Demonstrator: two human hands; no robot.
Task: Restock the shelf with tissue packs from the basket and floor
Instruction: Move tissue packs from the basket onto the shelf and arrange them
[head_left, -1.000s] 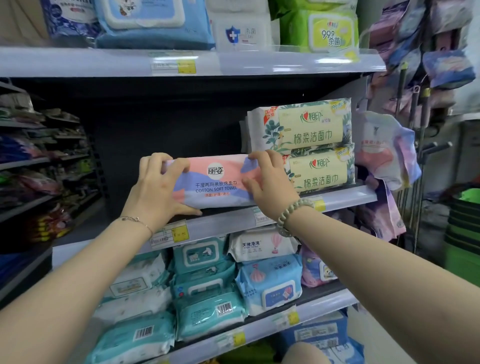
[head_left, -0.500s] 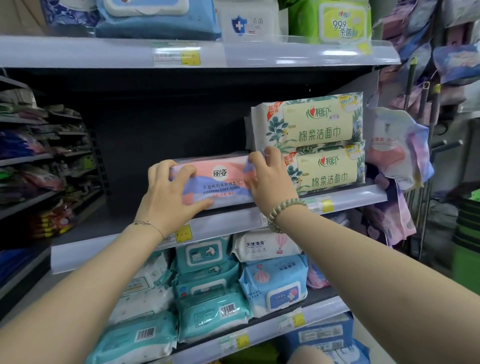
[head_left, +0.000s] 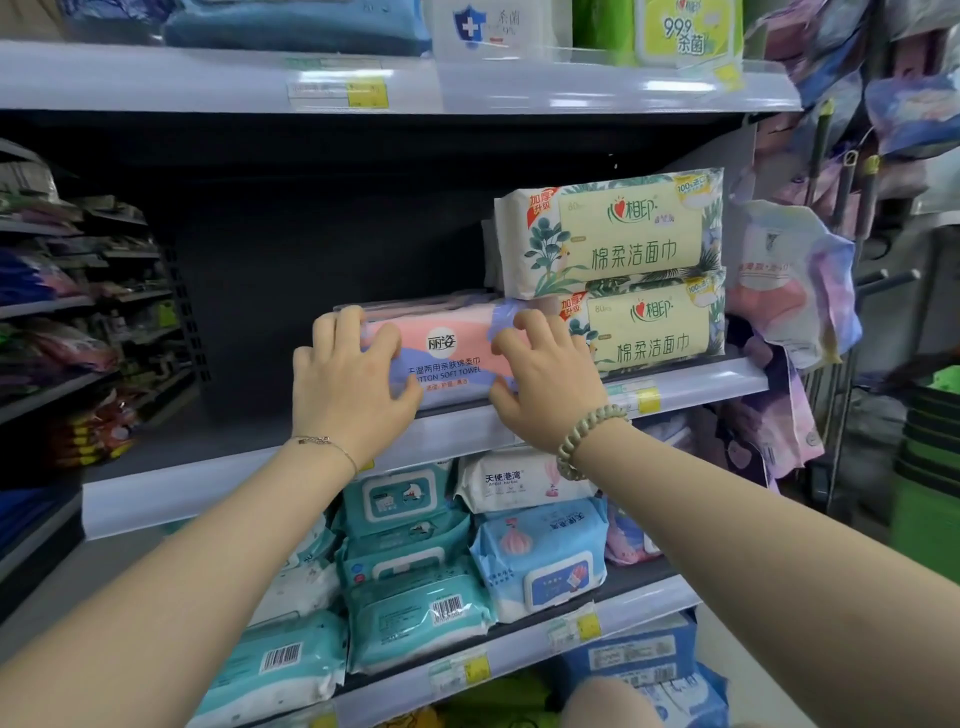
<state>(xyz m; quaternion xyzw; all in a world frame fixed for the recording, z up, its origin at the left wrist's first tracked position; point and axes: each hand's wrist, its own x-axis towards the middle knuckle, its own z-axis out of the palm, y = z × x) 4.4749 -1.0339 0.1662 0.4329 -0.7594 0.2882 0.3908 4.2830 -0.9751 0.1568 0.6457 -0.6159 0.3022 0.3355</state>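
Observation:
A pink-and-purple cotton soft towel pack (head_left: 447, 353) lies lengthwise on the middle shelf (head_left: 701, 384), near its front edge. Its right end touches the lower of two stacked green-and-cream tissue packs (head_left: 644, 244). My left hand (head_left: 348, 384) grips the pack's left end, with the fingers over the top and the thumb across the front. On the pack's right end, my right hand (head_left: 550, 384) holds on with bent fingers above and the thumb at the bottom edge. More of the same pink packs seem to sit behind it, partly hidden.
Left of the pack the middle shelf is dark and bare. Teal, white and blue wipe packs (head_left: 415, 571) fill the shelf below. Other packs stand on the top shelf (head_left: 156, 78). Soft packs (head_left: 795, 280) hang at the right end, beside stacked green baskets (head_left: 930, 467).
Both hands have carried the pink pack down and further in until it rests on the shelf against the green packs. My view has moved closer.

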